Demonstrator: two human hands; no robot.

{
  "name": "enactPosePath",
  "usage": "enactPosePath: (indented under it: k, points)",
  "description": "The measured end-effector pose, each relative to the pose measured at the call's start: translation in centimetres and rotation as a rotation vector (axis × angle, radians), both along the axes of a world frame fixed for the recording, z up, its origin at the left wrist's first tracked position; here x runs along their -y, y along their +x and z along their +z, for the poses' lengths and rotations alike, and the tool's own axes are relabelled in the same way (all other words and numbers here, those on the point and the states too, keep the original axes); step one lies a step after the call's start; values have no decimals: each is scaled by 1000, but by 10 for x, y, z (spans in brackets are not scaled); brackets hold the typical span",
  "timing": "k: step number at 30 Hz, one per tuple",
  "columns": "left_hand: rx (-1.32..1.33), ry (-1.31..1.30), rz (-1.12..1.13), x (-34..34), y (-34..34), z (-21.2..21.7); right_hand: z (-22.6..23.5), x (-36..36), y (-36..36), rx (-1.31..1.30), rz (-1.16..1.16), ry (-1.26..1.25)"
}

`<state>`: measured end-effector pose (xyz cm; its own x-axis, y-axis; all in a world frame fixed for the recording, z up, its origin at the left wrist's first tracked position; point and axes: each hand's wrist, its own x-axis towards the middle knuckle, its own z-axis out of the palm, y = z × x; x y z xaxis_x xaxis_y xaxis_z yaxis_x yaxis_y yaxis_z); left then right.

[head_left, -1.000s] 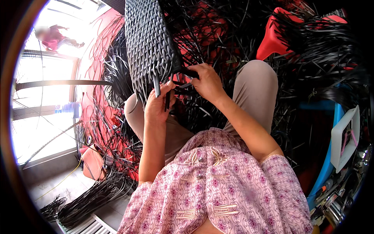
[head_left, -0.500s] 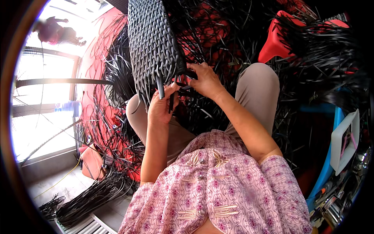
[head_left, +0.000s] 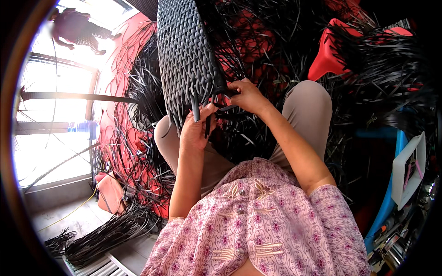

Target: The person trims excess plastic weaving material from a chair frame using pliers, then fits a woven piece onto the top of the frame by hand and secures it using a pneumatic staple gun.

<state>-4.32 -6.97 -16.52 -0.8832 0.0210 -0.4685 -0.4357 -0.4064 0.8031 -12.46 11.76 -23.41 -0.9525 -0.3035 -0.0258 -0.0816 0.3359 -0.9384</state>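
A dark grey woven panel [head_left: 186, 60] of flat synthetic rattan strips stands upright ahead of the person's knees, its surface a tight ribbed basket weave with loose strip ends hanging from its lower edge. The left hand [head_left: 195, 131] rises from a bare forearm, palm turned toward the panel, and its fingers are curled around one of those stiff hanging strip ends [head_left: 197, 110] just below the weave, thumb pressed against it. The right hand [head_left: 248, 96] reaches across from the right with the wrist bent, knuckles up, fingers closed in a pinch on a thin black strip [head_left: 225, 108] at the panel's lower right corner, so the panel's edge lies directly between and above the two hands. Both forearms angle up from a pink patterned blouse [head_left: 262, 230] with small buttons and embroidered trim, over beige trousers [head_left: 306, 106]. All around lies a dense tangle of loose black rattan strips [head_left: 382, 78], glossy and springy, over a red floor. A red plastic stool [head_left: 329, 57] shows behind the right knee, a bundle of straight black strips [head_left: 108, 232] lies at lower left, and another person [head_left: 76, 30] stands in bright light at the upper left.
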Motion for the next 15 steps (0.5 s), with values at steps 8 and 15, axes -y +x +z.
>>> enactPosePath:
  k: [8,15]
  points:
    - [-37,53,-32,1,0,-2,20,-11,29,-98,-139,-6]
    - [-27,70,-14,-2,0,2,16,-14,37,-182,-233,-80]
